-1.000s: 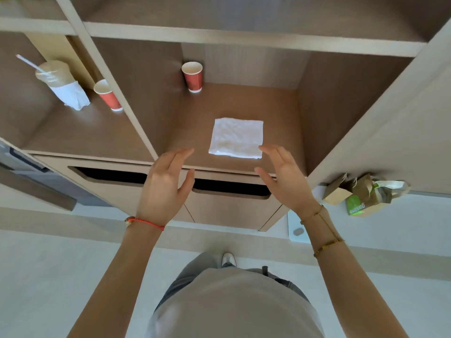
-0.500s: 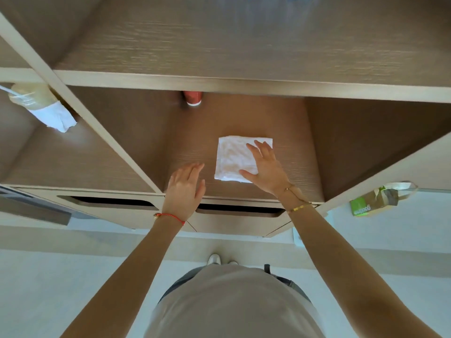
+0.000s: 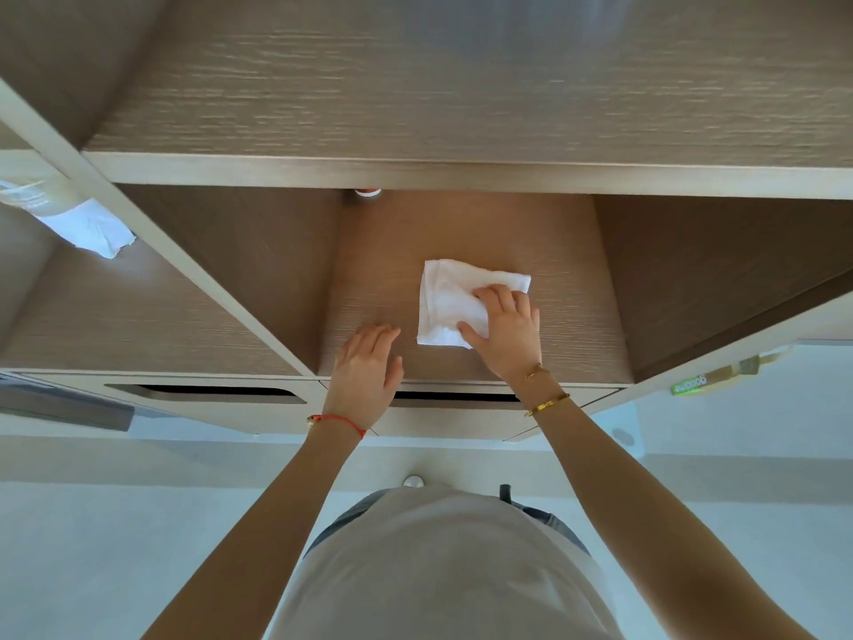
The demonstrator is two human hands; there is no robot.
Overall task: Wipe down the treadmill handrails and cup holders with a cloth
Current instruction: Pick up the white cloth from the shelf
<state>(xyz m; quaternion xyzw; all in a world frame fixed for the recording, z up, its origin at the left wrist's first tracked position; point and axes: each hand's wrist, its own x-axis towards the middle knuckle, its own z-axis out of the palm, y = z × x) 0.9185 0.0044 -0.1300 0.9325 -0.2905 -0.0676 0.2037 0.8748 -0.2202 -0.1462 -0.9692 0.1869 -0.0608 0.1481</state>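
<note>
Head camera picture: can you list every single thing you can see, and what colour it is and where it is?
cloth: 1, white, on the floor of the middle shelf cubby, rumpled under the right hand
shelf unit: 1, brown wood with pale edges, fills the top of the view
cup: 1, red and white, at the back of the middle cubby, mostly hidden
lidded cup: 1, pale, in the left cubby, blurred
tissue: 1, white, beside the lidded cup
green packet: 1, green, on the right
red bracelet: 1, left wrist
gold bracelets: 2, right wrist
left hand: fingers straight, at the cubby's front edge
right hand: grips the cloth
</note>
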